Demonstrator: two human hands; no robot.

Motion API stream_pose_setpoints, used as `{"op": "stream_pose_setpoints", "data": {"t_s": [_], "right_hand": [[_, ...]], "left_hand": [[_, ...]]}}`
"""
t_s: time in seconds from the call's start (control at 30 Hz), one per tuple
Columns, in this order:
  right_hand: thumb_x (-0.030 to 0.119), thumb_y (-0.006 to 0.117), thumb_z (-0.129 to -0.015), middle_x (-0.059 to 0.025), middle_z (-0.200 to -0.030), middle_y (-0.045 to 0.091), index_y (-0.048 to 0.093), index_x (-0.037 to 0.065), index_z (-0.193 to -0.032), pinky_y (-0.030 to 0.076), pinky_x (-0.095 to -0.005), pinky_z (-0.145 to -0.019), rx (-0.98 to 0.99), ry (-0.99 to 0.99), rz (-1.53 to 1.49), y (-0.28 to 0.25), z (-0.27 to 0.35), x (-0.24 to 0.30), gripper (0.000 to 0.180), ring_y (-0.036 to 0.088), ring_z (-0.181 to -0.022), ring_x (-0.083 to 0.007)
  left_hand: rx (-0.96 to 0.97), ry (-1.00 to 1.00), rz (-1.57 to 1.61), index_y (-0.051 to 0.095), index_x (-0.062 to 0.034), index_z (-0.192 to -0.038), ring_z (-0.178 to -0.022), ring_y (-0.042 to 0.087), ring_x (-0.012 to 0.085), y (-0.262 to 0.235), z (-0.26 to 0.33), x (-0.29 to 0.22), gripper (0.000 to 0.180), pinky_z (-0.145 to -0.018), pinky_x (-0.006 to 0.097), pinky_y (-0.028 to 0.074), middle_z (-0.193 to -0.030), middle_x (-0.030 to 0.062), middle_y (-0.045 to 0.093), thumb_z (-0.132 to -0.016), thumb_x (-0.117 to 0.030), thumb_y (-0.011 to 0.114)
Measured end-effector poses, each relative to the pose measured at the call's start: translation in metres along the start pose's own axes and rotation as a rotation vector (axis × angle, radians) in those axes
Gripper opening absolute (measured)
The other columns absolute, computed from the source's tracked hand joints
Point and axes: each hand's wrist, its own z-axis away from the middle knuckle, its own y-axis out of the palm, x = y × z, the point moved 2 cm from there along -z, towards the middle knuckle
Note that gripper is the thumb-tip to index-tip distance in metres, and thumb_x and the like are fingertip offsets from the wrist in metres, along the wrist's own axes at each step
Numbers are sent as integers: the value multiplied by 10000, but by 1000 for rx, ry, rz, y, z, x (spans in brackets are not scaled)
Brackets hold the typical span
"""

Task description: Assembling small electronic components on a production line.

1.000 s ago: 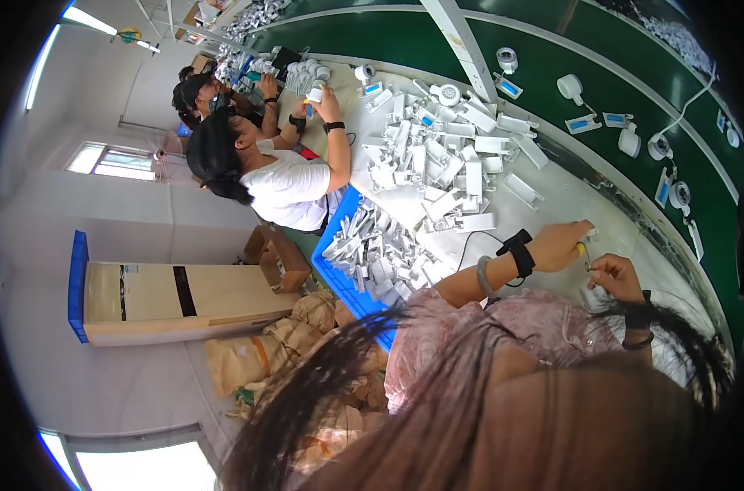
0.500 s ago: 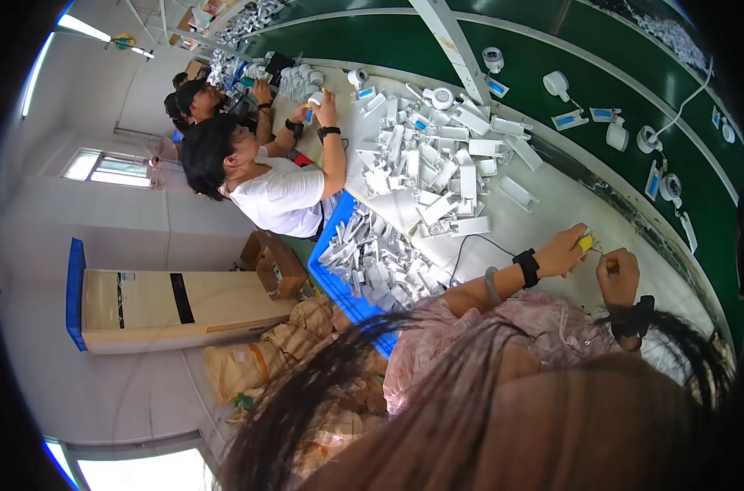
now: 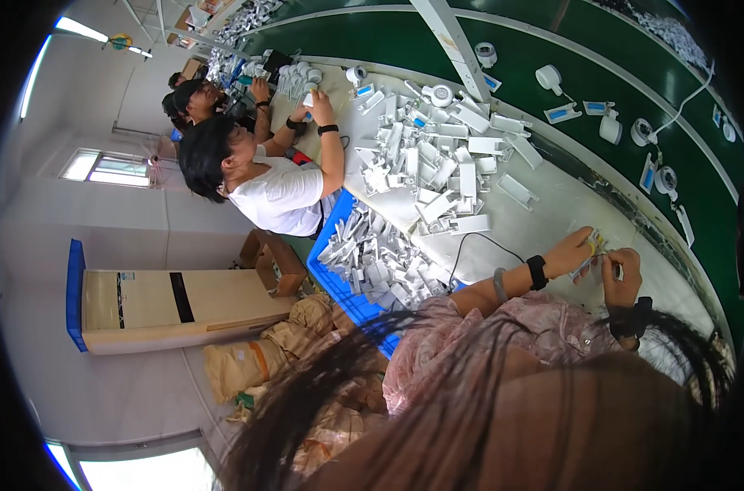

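My left hand (image 3: 570, 252), with a bracelet and a black band on its wrist, is closed round a small yellow-and-white thing (image 3: 598, 240) above the near right of the table (image 3: 544, 221). Its exact kind is too small to make out. Just to the right, my right hand (image 3: 623, 277) is up with its fingers pinched together against the edge of that thing. Whatever lies between those fingertips cannot be made out. To the far left of my hands, white plastic housings (image 3: 446, 164) lie heaped on the table.
A blue crate (image 3: 327, 266) of white parts stands left of my arm. A green conveyor belt (image 3: 585, 74) carries round white units with blue-labelled pieces. A white post (image 3: 450, 45) rises at the belt's edge. A co-worker in a white shirt (image 3: 282, 192) sits at the far left.
My left hand has turned and shifted slightly right, and less of the yellow shows. My right hand has come closer to it. The units on the belt have moved slightly left.
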Motion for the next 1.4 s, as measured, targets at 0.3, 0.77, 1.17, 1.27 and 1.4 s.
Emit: {"op": "stream_pose_setpoints", "data": {"t_s": [0.3, 0.77, 1.17, 1.27, 1.4], "right_hand": [[9, 660, -845, -112, -921, 611, 619, 12, -951, 482, -295, -708, 181, 291, -113, 20, 17, -31, 113, 599, -806, -206], [7, 638, -859, -121, -953, 615, 625, 16, -978, 473, -305, -765, 208, 169, -106, 35, 6, -36, 120, 597, -863, -230], [2, 641, -851, -106, -941, 615, 629, 28, -964, 461, -296, -767, 259, 228, -131, 44, 6, -34, 117, 585, -859, -211], [2, 643, -850, -102, -931, 612, 626, 25, -961, 457, -293, -757, 270, 251, -135, 45, 6, -35, 115, 579, -843, -204], [-44, 632, -844, -84, -855, 608, 606, 5, -939, 476, -260, -695, 237, 177, -124, 48, 3, -33, 110, 595, -757, -157]], "left_hand": [[-73, -105, 141, 469, -51, -1093, -494, 571, 206, -17, -7, 42, 235, -368, 339, 495, -788, 108, 570, -886, -122, 384], [-128, -68, 164, 433, -55, -1079, -596, 595, 170, -23, 2, 33, 214, -393, 325, 525, -823, 90, 548, -889, -151, 421], [-51, -49, 168, 373, -37, -1130, -603, 601, 176, -35, 0, 52, 248, -412, 327, 525, -846, 109, 552, -903, -131, 410], [-50, -77, 147, 374, -34, -1137, -591, 600, 177, -35, 2, 47, 251, -411, 325, 516, -855, 115, 558, -907, -127, 404], [-56, -68, 135, 374, -27, -1140, -576, 598, 178, -36, 0, 47, 252, -409, 319, 508, -834, 116, 564, -908, -122, 399]]}}
